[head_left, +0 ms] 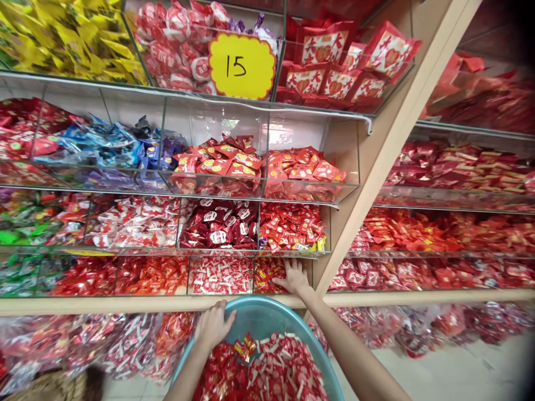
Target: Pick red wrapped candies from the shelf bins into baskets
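A teal plastic basin [281, 308] stands below the shelves, partly filled with red wrapped candies [221, 370] and red-and-white wrapped candies [286, 365]. A few red-and-gold candies [246, 346] lie on top near the middle. My left hand [213, 327] grips the basin's rim at its far left, thumb toward the inside. Reaching past the far rim, my right hand [293, 278] is at a bottom-row compartment, fingers spread over red-and-yellow candies [267, 273]. Nothing shows held in it. The undersides of its fingers are hidden.
Clear-fronted shelf compartments hold several kinds of candy, including maroon packets [219, 225] and yellow packets [79, 42]. A yellow price sign [242, 65] reads 15. A slanting wooden divider [388, 150] rises at right. Bagged candies [134, 345] lie under the wooden ledge [104, 304].
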Available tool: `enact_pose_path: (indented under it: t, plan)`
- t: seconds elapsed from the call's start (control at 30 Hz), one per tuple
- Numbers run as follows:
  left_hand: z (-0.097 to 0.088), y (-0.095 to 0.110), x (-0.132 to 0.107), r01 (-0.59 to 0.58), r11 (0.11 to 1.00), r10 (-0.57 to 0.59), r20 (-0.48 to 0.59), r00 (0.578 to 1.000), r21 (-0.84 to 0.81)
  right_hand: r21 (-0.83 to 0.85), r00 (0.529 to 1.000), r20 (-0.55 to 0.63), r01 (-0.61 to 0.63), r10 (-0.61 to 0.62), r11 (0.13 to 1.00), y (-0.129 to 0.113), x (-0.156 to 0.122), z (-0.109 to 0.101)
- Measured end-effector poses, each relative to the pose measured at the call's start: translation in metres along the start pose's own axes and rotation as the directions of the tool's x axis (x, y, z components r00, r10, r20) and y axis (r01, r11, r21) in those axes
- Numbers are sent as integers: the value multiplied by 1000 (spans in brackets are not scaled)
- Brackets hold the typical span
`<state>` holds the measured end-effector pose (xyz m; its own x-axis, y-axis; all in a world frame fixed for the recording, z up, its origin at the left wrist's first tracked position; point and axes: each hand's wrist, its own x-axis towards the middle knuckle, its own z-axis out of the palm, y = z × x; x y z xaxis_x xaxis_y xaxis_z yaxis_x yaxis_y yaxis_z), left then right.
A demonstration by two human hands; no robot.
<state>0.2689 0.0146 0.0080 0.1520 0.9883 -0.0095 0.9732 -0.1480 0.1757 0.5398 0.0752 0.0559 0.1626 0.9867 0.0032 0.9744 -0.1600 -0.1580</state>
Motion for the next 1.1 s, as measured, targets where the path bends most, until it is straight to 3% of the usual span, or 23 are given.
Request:
enact_pose_path:
  t: [0.1, 0.2, 0.63, 1.1]
  plan:
    - [-2, 1, -1, 13, 1000, -13, 8, 1000, -2, -1, 989, 143, -41, 41, 999, -5, 11, 4]
    - [-1, 0, -1, 8, 1000, -8, 5, 1000, 2, -6, 982, 183, -48, 49, 999, -12, 14, 6]
    - [2, -2, 1, -11, 1000, 11, -7, 1000, -2, -63, 996, 66, 56, -52, 996, -27, 1, 14]
    - [3, -2, 1, -22, 1000, 22, -25, 999, 2, -41, 985, -89, 146, -149, 988, -12, 2, 33]
